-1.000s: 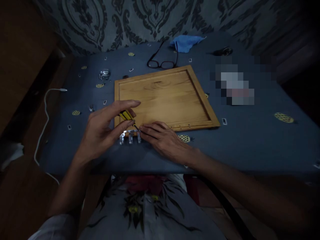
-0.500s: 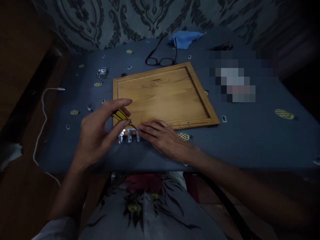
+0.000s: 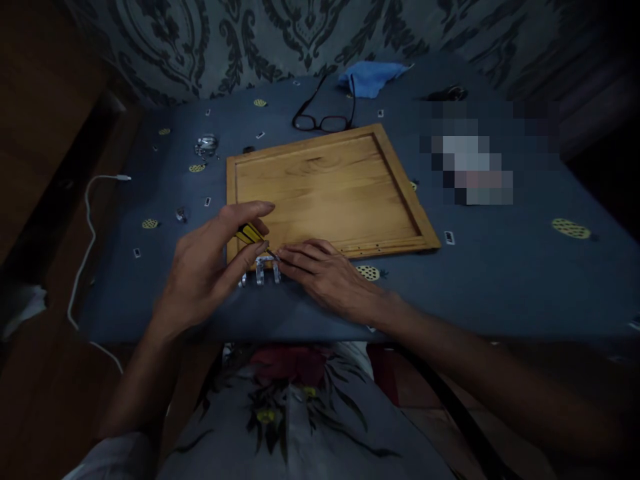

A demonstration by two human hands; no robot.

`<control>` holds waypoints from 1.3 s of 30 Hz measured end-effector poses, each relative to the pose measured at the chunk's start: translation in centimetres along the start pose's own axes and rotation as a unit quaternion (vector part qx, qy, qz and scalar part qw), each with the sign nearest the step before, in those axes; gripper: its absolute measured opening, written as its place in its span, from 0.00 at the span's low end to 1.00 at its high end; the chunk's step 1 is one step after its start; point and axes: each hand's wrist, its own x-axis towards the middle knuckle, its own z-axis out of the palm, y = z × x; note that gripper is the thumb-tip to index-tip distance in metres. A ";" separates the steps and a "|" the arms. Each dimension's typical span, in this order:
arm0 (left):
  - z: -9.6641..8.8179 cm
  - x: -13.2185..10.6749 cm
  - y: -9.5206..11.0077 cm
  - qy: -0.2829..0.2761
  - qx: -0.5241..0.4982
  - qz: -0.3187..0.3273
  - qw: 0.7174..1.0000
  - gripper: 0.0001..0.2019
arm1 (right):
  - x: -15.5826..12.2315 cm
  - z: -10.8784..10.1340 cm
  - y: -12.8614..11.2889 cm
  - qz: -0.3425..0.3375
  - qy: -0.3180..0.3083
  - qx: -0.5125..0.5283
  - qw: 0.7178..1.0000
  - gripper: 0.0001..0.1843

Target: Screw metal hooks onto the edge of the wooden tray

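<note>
My left hand [image 3: 205,267] holds a yellow-and-black screwdriver [image 3: 251,233] between thumb and fingers, its shaft slanting down to the right. The tip meets a shiny metal strip with hooks [image 3: 260,270] along the near edge of a framed wooden panel [image 3: 325,193]. My right hand [image 3: 330,277] rests at that same edge, fingertips drawn together beside the screwdriver tip. Whatever sits between those fingertips is hidden. Part of the metal strip's left end is behind my left thumb.
Small metal parts [image 3: 206,145] and another metal piece [image 3: 181,214] lie left of the panel. Eyeglasses [image 3: 323,123] and a blue cloth [image 3: 373,78] are behind it. A white cable [image 3: 86,247] hangs over the table's left side. A blurred patch covers something on the right.
My left hand has shifted slightly right with the screwdriver, and its thumb covers more of the metal strip's left end. My right hand stays in place.
</note>
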 end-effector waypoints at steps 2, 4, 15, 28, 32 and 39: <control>0.0 0.1 0.1 -0.009 0.012 0.005 1.000 0.19 | 0.1 -0.1 0.0 -0.001 0.003 -0.004 1.000 0.19; 0.0 0.3 0.2 -0.008 0.029 0.011 0.999 0.18 | 0.1 -0.2 -0.1 0.001 -0.004 -0.002 1.000 0.19; 0.5 0.4 0.0 0.018 0.039 -0.009 0.999 0.17 | 0.0 -0.2 0.0 0.002 -0.016 0.009 1.000 0.21; -0.8 0.7 0.2 0.008 -0.017 -0.040 0.999 0.20 | -0.1 0.1 0.2 0.004 -0.018 0.021 1.000 0.23; -1.3 0.8 0.9 0.064 -0.031 -0.060 0.996 0.20 | -0.2 0.4 0.3 0.009 -0.015 0.026 1.000 0.23; -1.0 0.5 0.2 0.002 0.029 -0.040 0.999 0.20 | -0.2 0.4 0.3 -0.003 -0.005 0.012 1.000 0.21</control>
